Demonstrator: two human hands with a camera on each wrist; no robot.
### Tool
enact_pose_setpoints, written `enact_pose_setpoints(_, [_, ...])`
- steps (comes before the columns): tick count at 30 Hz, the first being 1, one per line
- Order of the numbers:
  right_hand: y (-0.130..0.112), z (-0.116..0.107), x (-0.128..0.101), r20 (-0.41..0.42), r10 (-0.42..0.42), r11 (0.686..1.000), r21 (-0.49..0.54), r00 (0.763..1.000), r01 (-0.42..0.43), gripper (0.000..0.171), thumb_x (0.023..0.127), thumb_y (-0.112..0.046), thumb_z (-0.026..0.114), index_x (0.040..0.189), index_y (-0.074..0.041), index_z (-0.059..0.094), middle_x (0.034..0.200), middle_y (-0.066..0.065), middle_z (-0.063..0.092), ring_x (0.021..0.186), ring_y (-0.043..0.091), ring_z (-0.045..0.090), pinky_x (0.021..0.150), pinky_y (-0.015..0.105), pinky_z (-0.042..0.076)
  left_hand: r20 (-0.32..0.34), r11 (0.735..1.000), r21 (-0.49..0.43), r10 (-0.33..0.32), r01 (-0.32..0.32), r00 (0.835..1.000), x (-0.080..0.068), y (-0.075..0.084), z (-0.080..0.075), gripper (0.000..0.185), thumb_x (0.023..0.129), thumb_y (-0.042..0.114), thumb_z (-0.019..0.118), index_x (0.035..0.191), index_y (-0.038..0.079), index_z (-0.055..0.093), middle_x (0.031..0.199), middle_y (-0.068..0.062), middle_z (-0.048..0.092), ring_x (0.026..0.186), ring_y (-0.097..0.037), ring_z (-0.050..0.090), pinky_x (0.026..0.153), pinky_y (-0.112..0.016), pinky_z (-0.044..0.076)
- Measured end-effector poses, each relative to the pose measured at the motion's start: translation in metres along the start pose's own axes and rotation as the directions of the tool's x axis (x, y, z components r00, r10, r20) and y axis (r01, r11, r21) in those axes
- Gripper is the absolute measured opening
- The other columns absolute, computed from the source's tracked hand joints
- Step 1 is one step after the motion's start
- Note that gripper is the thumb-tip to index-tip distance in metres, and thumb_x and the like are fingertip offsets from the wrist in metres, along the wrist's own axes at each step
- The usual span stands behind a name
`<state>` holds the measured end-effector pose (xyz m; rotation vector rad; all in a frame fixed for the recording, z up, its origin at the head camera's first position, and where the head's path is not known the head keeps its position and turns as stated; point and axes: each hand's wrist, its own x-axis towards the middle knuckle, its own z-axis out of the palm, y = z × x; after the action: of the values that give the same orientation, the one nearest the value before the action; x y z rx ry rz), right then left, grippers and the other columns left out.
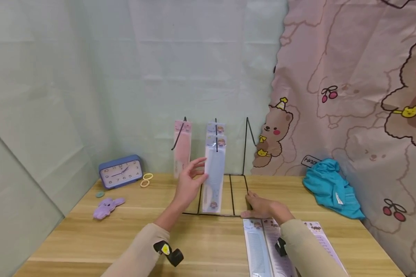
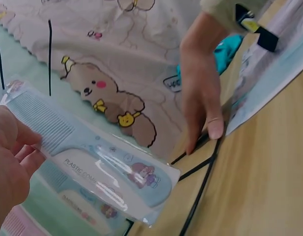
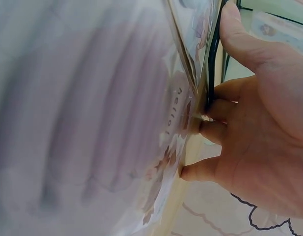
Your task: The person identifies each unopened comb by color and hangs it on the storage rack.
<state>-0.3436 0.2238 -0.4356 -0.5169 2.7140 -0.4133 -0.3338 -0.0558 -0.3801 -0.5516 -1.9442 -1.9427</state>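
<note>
Comb pack [image 1: 214, 173] hangs on the middle hook of the rack [image 1: 244, 154]; your left hand [image 1: 188, 184] pinches its edge, likely to steady it. Your right hand [image 1: 263, 207], fingers curled on the rack's base wire, pins it to the counter [image 1: 208, 246].

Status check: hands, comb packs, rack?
Left hand holds hanging blue packaged comb. Right hand grips black wire rack base. Nothing blocking.
</note>
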Motion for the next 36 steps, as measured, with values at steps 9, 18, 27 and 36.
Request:
enact_pose_setpoints(9, [-0.002, 0.002, 0.0, -0.02, 0.024, 0.999, 0.023, 1.0, -0.024, 0.093, 0.093, -0.051, 0.064, 0.155, 0.006, 0.025, 0.164, 0.024, 0.008, 0.15, 0.038, 0.012, 0.119, 0.051, 0.018, -0.089, 0.999, 0.003, -0.046, 0.046, 0.995, 0.036, -0.004, 0.011, 0.052, 0.085, -0.019, 0.063, 0.132, 0.005, 0.063, 0.114, -0.023, 0.055, 0.102, -0.036, 0.063, 0.083, -0.027, 0.056])
enact_pose_setpoints(18, [-0.003, 0.003, -0.001, -0.026, 0.025, 0.999, 0.026, 0.999, -0.025, 0.093, 0.092, -0.051, 0.065, 0.154, 0.006, 0.026, 0.164, 0.024, 0.009, 0.15, 0.038, 0.013, 0.119, 0.051, 0.018, -0.15, 0.993, 0.088, -0.07, 0.084, 0.986, 0.052, -0.009, 0.02, 0.055, 0.085, -0.018, 0.065, 0.133, 0.01, 0.063, 0.112, -0.015, 0.059, 0.102, -0.032, 0.065, 0.089, -0.035, 0.055])
enact_pose_setpoints(27, [-0.003, 0.003, -0.001, -0.02, 0.016, 0.999, 0.03, 1.0, -0.015, 0.094, 0.092, -0.052, 0.065, 0.155, 0.006, 0.025, 0.164, 0.024, 0.008, 0.15, 0.038, 0.013, 0.119, 0.051, 0.018, -0.15, 0.991, 0.122, -0.044, 0.062, 0.988, 0.055, -0.016, 0.022, 0.059, 0.082, -0.016, 0.068, 0.134, 0.01, 0.062, 0.116, -0.017, 0.061, 0.105, -0.031, 0.063, 0.09, -0.04, 0.055])
enact_pose_setpoints(36, [-0.001, 0.002, -0.001, -0.021, 0.019, 0.999, 0.032, 1.0, -0.018, 0.094, 0.092, -0.051, 0.064, 0.155, 0.007, 0.025, 0.164, 0.025, 0.008, 0.15, 0.039, 0.013, 0.119, 0.051, 0.017, -0.113, 0.984, 0.171, -0.023, 0.042, 0.993, 0.056, -0.023, 0.02, 0.062, 0.083, -0.01, 0.069, 0.141, 0.01, 0.057, 0.129, -0.018, 0.059, 0.12, -0.032, 0.056, 0.101, -0.049, 0.046])
